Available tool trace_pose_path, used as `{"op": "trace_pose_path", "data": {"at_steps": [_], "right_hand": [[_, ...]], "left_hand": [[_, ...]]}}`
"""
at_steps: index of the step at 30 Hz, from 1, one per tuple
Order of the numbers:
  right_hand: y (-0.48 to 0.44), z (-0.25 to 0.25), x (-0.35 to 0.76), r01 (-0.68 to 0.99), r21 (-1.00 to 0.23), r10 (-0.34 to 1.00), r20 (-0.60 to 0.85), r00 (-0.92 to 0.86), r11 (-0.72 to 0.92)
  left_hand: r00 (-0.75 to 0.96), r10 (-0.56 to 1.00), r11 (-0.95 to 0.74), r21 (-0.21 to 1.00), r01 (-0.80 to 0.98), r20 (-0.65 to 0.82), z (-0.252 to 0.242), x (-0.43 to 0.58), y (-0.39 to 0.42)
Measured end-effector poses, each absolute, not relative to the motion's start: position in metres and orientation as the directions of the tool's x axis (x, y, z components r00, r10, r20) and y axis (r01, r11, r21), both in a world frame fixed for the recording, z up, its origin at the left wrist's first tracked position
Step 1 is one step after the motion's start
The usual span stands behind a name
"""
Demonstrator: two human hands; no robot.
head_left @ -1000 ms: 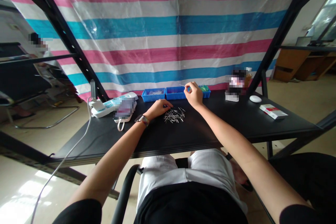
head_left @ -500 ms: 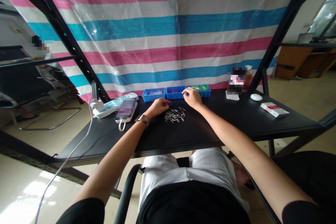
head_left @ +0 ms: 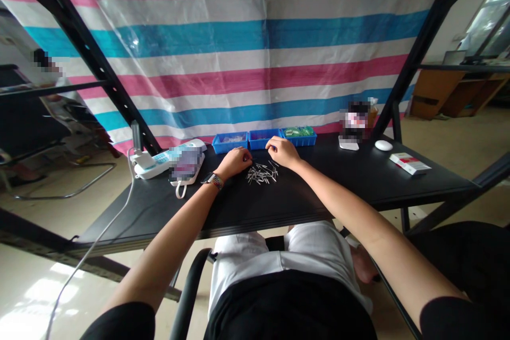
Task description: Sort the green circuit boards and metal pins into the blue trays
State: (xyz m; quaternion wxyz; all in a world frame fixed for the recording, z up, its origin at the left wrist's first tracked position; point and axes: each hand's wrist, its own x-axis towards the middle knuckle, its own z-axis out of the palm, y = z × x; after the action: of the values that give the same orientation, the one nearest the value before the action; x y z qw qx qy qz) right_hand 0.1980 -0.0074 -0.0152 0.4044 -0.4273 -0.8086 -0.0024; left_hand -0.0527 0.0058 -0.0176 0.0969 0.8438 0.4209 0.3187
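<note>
My left hand (head_left: 235, 162) rests on the black table with its fingers curled together, just left of a loose pile of thin silvery metal pins (head_left: 261, 174). Above the pile's right side, in front of the middle blue bin (head_left: 257, 144), is my right hand (head_left: 284, 152), its fingers bent in toward the thumb. Anything held in either hand is too small or hidden to make out. The left blue bin (head_left: 231, 147) holds small clear pieces. In the right blue bin (head_left: 306, 141) lie green pieces or packets.
On the left are a white power strip (head_left: 145, 171) with a cable and a phone (head_left: 186, 163) on a white pad. At the right stand a blurred-out object (head_left: 356, 123), a white round thing (head_left: 383, 145) and a small box (head_left: 409, 163). Black frame posts flank the table (head_left: 342, 180).
My right hand has drawn back from the bins toward the pin pile, and its fingers are more curled. My left hand stays beside the pile. The whole view has shifted slightly.
</note>
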Motion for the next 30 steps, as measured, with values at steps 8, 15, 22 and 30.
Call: {"op": "trace_pose_path", "data": {"at_steps": [8,15,22,30], "right_hand": [[-0.001,-0.019,0.194,0.568,-0.486,0.713,0.639,-0.288,0.664],[-0.003,-0.019,0.184,0.247,-0.845,0.868,0.400,-0.295,0.474],[-0.008,-0.011,0.180,0.037,-0.939,0.881,0.307,-0.360,0.342],[-0.010,-0.008,0.180,0.016,-0.930,0.882,0.341,-0.324,0.366]], "left_hand": [[0.246,0.845,-0.531,0.691,0.491,0.475,-0.008,-0.045,-0.003],[0.204,0.877,-0.470,0.866,0.174,0.435,0.003,-0.035,-0.011],[0.245,0.862,-0.485,0.863,0.144,0.444,0.001,-0.034,-0.013],[0.253,0.840,-0.524,0.839,0.151,0.479,0.003,-0.033,-0.014]]}}
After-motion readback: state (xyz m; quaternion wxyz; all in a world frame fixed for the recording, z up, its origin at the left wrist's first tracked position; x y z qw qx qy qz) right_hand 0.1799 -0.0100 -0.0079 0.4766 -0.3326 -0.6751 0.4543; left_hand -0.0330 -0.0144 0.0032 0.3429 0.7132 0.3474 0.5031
